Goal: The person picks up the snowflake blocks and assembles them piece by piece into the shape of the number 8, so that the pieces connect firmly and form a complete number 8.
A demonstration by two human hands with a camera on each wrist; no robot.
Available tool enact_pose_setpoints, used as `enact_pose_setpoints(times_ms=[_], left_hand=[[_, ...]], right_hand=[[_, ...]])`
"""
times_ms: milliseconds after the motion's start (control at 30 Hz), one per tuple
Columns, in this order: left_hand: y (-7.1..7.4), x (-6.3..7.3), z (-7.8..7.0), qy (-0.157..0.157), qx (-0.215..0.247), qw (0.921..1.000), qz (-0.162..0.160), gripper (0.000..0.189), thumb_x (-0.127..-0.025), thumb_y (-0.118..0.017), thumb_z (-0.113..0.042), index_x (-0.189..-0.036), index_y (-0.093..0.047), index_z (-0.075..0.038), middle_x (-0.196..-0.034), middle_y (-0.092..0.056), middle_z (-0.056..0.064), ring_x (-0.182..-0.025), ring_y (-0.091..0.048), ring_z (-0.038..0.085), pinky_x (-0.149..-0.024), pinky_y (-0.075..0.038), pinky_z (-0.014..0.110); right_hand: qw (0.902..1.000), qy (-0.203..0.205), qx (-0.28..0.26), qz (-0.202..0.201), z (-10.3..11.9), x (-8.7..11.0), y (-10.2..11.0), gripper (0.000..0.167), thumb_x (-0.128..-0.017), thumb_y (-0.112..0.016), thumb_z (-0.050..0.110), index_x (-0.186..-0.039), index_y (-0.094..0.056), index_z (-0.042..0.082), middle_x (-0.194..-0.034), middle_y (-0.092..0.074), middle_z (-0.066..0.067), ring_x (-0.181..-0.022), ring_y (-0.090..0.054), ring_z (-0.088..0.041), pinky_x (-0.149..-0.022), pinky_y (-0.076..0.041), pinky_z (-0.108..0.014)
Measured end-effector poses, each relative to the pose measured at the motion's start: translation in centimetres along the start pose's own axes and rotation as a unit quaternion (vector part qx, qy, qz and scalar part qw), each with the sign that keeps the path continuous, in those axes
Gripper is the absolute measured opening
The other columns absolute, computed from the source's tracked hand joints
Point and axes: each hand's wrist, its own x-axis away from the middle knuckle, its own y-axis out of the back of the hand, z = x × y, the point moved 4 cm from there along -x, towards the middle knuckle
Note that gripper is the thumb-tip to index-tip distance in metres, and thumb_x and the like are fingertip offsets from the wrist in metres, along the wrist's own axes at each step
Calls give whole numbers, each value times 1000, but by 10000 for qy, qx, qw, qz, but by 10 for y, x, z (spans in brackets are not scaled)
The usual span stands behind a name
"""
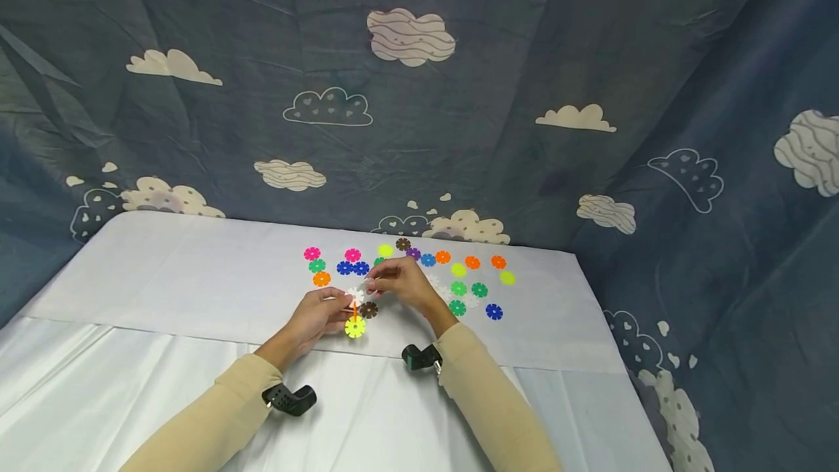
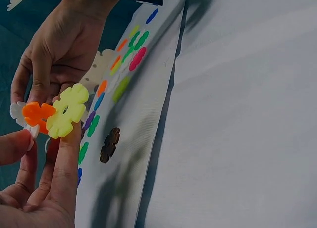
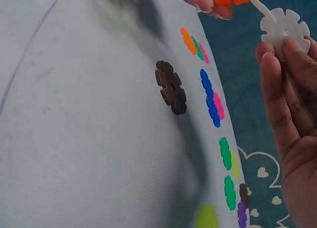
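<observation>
My left hand (image 1: 317, 319) pinches a small joined chain of flower-shaped plastic discs. In it are a yellow disc (image 2: 68, 112), an orange disc (image 2: 37, 114) and a white disc seen edge-on (image 3: 261, 6). Close beside it, my right hand (image 1: 409, 284) grips another white disc (image 3: 286, 32) between thumb and fingers. In the right wrist view this disc meets the edge-on white one; whether their slots interlock I cannot tell. Below the hands a brown disc (image 1: 369, 310) lies on the white cloth.
Loose discs lie across the white-covered table (image 1: 197, 275): pink (image 1: 312, 253), orange (image 1: 321, 279) and blue ones (image 1: 344, 268) to the left, green (image 1: 480, 290), white and several other colours to the right. A dark cloud-patterned curtain (image 1: 459, 151) hangs behind.
</observation>
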Motion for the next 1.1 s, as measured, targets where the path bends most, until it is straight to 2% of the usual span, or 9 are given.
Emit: enact_pose_setpoints(times_ms=[133,300,500,667,800,967,1100], left_hand=[[-1,0,1,-29,30,10000,-60,17,-98,-56,-12,-105,-55,4,-88,-65,6,-78,-61,15,-71,-57,27],[-4,1,0,-135,159,9997,-133,13,-97,-56,-8,-102,-56,5,-80,-64,3,-72,-61,13,-63,-57,24],[-7,5,-2,-250,197,9990,-317,11,-97,-55,-4,-100,-57,7,-77,-64,3,-68,-62,12,-57,-55,21],[-7,5,-4,-235,9,9990,-392,14,-98,-55,-7,-102,-57,6,-82,-65,5,-71,-62,13,-59,-55,21],[-7,4,-4,-82,-77,9998,-177,17,-98,-55,-11,-104,-57,5,-89,-66,7,-75,-63,14,-66,-57,24],[-8,5,-1,87,-47,9998,190,21,-98,-55,-10,-109,-57,8,-96,-64,10,-81,-62,16,-79,-58,31],[-8,5,-2,142,-29,9989,449,32,-99,-55,-14,-119,-55,10,-95,-63,10,-80,-62,16,-79,-58,31]], right_hand=[[9997,87,180,152,2,0,-1,13,-82,-69,-8,-95,-68,-12,-88,-69,-18,-72,-67,-20,-74,-57,-49],[9983,-41,513,291,8,0,0,12,-83,-68,-8,-94,-68,-12,-90,-69,-22,-74,-67,-23,-76,-58,-45],[9973,311,657,117,10,2,-4,12,-81,-70,-8,-91,-69,-13,-87,-68,-25,-70,-67,-20,-71,-59,-40],[9961,295,826,29,13,4,-4,10,-81,-71,-5,-90,-70,-9,-85,-69,-20,-69,-66,-15,-70,-59,-35],[9946,146,1015,161,13,4,0,7,-82,-71,-3,-89,-72,-5,-86,-70,-14,-70,-65,-15,-71,-59,-36],[9909,155,1262,448,11,2,5,7,-80,-74,-1,-87,-74,-3,-86,-71,-10,-70,-62,-13,-70,-57,-30],[9893,170,1288,663,10,0,7,6,-81,-74,0,-87,-74,-3,-87,-71,-10,-73,-61,-13,-73,-56,-26]])
